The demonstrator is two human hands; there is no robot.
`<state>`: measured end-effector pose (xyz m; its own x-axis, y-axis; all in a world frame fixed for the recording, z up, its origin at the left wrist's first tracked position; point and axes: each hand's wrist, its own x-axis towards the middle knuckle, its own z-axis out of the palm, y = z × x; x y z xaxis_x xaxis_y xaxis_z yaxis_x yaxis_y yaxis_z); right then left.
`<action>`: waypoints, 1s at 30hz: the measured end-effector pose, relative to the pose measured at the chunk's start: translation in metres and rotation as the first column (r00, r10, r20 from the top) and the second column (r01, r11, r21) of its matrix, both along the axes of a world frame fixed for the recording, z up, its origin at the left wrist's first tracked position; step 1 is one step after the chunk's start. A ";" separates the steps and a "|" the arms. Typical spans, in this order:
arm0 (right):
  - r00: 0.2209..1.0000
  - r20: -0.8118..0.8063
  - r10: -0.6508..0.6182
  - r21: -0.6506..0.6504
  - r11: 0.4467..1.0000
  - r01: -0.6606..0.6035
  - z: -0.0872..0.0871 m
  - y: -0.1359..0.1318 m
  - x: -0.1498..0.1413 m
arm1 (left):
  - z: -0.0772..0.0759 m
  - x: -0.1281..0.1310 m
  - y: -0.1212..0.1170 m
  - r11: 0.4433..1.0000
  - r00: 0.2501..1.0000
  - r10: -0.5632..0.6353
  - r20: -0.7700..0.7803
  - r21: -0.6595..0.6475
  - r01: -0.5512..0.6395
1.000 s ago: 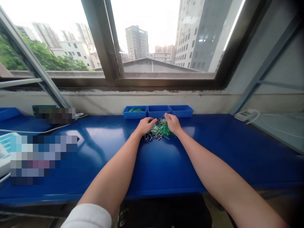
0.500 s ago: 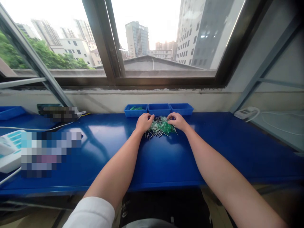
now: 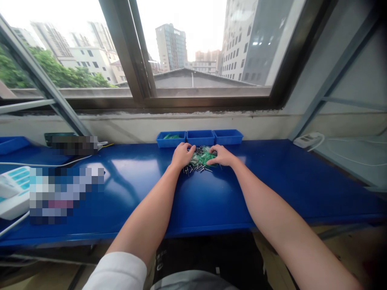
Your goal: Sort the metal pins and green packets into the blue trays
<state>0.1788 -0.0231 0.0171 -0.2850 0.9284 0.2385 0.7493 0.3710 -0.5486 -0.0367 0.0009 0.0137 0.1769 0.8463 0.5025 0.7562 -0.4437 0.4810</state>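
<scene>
A heap of small thin metal pins (image 3: 200,168), which look like rivets, lies mixed with green and clear plastic pieces (image 3: 203,156) on the blue table. My left hand (image 3: 182,155) rests against the heap's left side, fingers bent over its edge and thumb held apart. Over the right side, my right hand (image 3: 223,155) has thumb and fingers spread around the green pieces, touching them. Neither hand visibly grips a piece. The undersides of the fingers are partly hidden.
Behind the heap stand three joined blue bins: the left bin (image 3: 171,142) holds green pieces, beside the middle bin (image 3: 200,141) and right bin (image 3: 228,139). A power strip (image 3: 306,139) sits far right. A white device (image 3: 15,189) and cables lie left.
My right hand has moved slightly left and its thumb and fingers have spread from a near-pinch over the green pieces. My left hand stays at the heap's left edge. The view has shifted slightly.
</scene>
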 end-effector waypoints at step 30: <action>0.791 -0.611 0.036 0.224 0.966 0.129 0.001 0.007 -0.024 | 0.014 0.011 -0.013 0.939 0.885 -0.340 0.318 0.157 0.305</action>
<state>0.1547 -0.0165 0.0181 0.0368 0.8254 0.5633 0.3126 0.5259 -0.7910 -0.0254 -0.0125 0.0278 0.2375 0.7138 0.6588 0.3646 -0.6941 0.6207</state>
